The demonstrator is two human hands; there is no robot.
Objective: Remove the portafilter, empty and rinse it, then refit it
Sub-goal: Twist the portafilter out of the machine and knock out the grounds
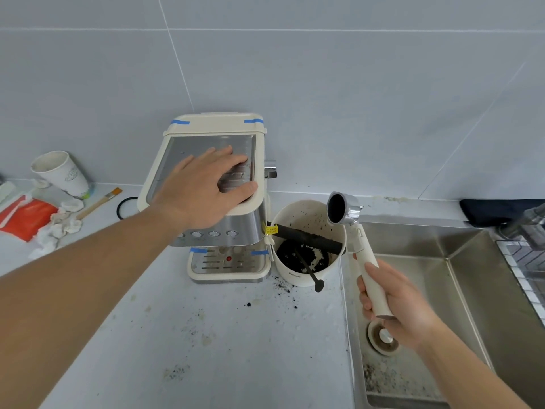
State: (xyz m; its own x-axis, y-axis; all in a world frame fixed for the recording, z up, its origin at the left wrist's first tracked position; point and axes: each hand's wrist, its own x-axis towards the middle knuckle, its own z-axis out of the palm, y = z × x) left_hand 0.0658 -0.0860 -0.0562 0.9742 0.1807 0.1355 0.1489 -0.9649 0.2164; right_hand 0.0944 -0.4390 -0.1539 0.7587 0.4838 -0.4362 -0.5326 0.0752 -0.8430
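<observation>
The portafilter (343,208) has a chrome head and a long cream handle. My right hand (393,302) grips the handle's lower end and holds it tilted up, head over the right rim of the knock box (306,278). Its basket looks dark inside. The cream and steel espresso machine (233,225) stands on the counter, left of the knock box. My left hand (206,187) lies flat on the machine's top plate, fingers spread. Dark coffee grounds lie in the knock box under its black bar.
A steel sink (460,278) with a drain (382,338) lies at the right, a tap (530,219) at its far edge. Spilled grounds dot the counter in front. A paper cup (60,172), brush (98,203), crumpled tissues and a red packet (25,216) are at the far left.
</observation>
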